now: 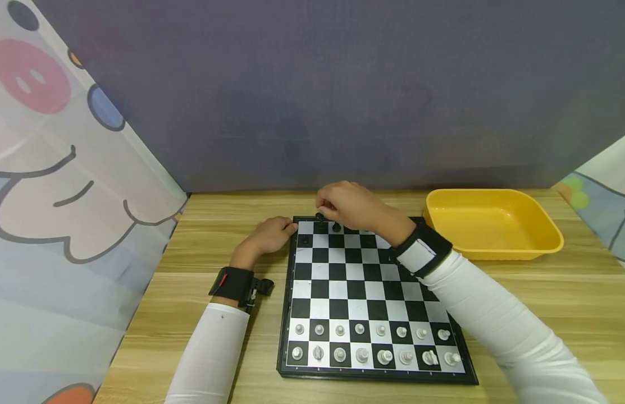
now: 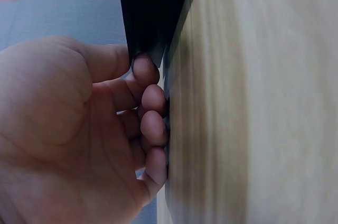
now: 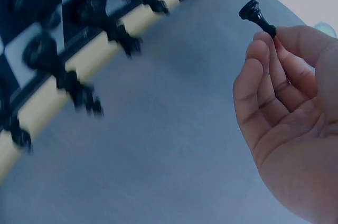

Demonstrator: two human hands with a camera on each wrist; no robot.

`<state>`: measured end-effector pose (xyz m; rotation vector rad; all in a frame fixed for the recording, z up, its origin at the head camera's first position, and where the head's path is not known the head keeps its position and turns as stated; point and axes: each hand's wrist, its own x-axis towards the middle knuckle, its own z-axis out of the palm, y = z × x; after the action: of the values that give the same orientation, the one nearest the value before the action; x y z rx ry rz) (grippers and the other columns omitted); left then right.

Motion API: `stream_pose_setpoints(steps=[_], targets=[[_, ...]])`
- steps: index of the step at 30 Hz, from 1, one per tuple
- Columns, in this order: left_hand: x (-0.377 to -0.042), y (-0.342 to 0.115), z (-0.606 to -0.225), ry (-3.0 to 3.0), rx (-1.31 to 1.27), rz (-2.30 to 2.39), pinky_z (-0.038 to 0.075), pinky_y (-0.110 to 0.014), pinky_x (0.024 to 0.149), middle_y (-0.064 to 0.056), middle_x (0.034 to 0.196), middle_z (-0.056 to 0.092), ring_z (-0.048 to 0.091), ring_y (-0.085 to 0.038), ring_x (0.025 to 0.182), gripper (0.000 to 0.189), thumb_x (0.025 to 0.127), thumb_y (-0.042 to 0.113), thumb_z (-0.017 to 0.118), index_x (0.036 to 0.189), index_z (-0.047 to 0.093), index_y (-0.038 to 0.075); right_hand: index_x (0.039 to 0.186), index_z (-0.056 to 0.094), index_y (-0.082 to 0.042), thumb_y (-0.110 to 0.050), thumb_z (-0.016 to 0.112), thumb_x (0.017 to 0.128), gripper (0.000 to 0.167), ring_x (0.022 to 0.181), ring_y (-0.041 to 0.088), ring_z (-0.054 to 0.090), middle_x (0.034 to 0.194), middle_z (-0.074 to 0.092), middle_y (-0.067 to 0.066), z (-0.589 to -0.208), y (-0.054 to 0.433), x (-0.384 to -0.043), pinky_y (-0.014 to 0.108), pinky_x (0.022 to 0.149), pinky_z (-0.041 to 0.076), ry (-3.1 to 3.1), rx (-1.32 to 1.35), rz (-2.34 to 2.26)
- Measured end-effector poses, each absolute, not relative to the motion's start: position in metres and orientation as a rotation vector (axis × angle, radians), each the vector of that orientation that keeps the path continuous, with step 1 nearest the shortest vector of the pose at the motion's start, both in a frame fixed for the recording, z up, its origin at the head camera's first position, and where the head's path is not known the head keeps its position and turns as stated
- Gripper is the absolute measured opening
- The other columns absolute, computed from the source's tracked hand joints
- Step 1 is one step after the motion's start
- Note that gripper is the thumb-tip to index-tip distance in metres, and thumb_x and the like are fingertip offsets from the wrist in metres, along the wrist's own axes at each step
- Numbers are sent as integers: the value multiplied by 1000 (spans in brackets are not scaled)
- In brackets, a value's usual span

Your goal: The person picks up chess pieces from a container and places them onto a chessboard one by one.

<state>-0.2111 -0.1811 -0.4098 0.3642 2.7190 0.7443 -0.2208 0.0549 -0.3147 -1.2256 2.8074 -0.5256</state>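
Note:
My left hand (image 1: 272, 235) pinches the far left corner of the chessboard (image 1: 319, 289); the left wrist view has its thumb and index finger at the black edge, the other fingers curled by the table. Over the far left squares, my right hand (image 1: 351, 206) holds a black chess piece (image 3: 257, 15) between thumb and fingertips. Its wide base points outward, and its top is hidden by the fingers. Several black pieces stand along the far side of the board, one black piece (image 1: 336, 227) just below the right hand. The right forearm covers part of the board.
White chess pieces (image 1: 362, 354) fill the two near rows. To the right of the board sits a yellow tray (image 1: 494, 257) on the wooden table (image 1: 191, 314). A grey panel (image 1: 312, 101) rises behind the table.

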Motion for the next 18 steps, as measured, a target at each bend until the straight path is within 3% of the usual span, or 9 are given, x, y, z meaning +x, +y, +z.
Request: stream_pose_setpoints(steps=[5,13,18], targets=[[-212,-181,-411,2731,367,745,40,-42,83,-4,80,50,54,-24,81,37,111,34,39,85,55,13,103,74,-11,-14,61,103,14,81,14,62,103,73,0,-331,37,-227,33,72,52,2812,-1234,-431],[-213,-181,-413,2740,377,737,38,-40,80,-4,79,51,53,-23,77,38,111,34,40,83,55,13,99,76,-13,-9,62,100,15,99,21,67,102,75,-2,-348,20,-232,36,81,55,2826,-1264,-326],[-213,-180,-411,2746,378,725,39,-41,82,-5,81,53,54,-25,80,37,111,34,40,85,56,13,98,77,-12,-6,63,98,16,100,22,68,101,76,0,-357,14,-235,36,86,55,2823,-1290,-310]])
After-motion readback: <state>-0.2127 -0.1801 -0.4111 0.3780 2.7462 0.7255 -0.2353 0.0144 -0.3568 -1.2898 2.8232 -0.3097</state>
